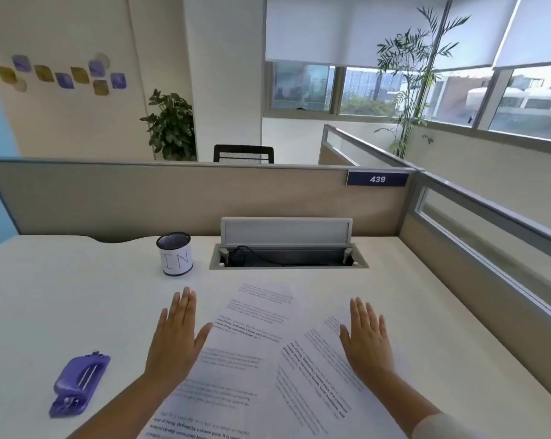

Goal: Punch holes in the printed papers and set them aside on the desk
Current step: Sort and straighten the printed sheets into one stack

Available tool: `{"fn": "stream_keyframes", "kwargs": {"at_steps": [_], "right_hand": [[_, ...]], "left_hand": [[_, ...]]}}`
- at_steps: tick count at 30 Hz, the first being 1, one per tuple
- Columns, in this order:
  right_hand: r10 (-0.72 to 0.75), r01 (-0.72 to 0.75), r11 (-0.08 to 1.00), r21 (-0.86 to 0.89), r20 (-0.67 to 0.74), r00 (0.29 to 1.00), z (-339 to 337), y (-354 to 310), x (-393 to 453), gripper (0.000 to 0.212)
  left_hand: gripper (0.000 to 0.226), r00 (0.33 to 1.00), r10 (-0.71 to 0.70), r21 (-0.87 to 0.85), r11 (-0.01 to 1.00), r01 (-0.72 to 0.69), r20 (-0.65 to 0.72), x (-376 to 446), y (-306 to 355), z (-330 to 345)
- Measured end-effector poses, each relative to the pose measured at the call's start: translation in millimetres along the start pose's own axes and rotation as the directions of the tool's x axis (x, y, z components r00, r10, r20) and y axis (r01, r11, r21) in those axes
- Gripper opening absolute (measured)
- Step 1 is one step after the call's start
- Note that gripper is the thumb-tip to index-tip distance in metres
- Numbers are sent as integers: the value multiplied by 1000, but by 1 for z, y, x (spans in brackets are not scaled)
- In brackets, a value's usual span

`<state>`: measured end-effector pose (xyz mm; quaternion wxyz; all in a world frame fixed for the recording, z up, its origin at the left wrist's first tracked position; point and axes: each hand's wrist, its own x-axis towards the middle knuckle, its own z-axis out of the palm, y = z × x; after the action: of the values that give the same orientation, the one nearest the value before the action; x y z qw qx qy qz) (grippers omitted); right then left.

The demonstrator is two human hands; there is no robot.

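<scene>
Head view shows nothing punched yet: both hands, left hand (176, 337) and right hand (367, 339), lie flat with grip spread, printed papers (252, 353) loose on the counter (77, 296), purple hole punch (79, 384) untouched.

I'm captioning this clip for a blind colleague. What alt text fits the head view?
Two open hands, left hand and right hand, hover flat over printed papers spread on a pale desk. A purple hole punch lies untouched to the left, with a mesh cup marked IN behind.
</scene>
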<state>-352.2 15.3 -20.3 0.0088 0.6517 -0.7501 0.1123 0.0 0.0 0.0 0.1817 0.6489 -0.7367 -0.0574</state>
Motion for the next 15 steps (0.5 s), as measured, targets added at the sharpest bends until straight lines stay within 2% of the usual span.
{"fn": "stream_keyframes", "kwargs": {"at_steps": [2, 4, 6, 8, 10, 13, 15], "right_hand": [[41, -41, 999, 8, 7, 999, 3, 7, -10, 108], [128, -128, 992, -10, 49, 990, 9, 15, -20, 87], [193, -190, 981, -28, 123, 974, 15, 20, -31, 65], [227, -231, 973, 4, 168, 959, 20, 23, -38, 61], [230, -236, 972, 16, 176, 957, 24, 26, -39, 60], [216, -223, 974, 28, 161, 963, 25, 26, -36, 59], [211, -219, 975, 33, 158, 965, 24, 26, -33, 59]], "left_hand": [[113, 999, -38, -29, 999, 38, -3, -14, -6, 16], [114, 995, -90, -35, 995, 91, 40, -34, -10, 32], [106, 984, -136, 24, 991, 135, 116, -52, -15, 46], [117, 968, -188, 99, 980, 174, 167, -59, -18, 53], [126, 966, -208, 135, 973, 188, 157, -62, -19, 57], [100, 963, -200, 159, 972, 172, 179, -65, -17, 59], [97, 958, -214, 165, 969, 184, 188, -66, -16, 59]]}}
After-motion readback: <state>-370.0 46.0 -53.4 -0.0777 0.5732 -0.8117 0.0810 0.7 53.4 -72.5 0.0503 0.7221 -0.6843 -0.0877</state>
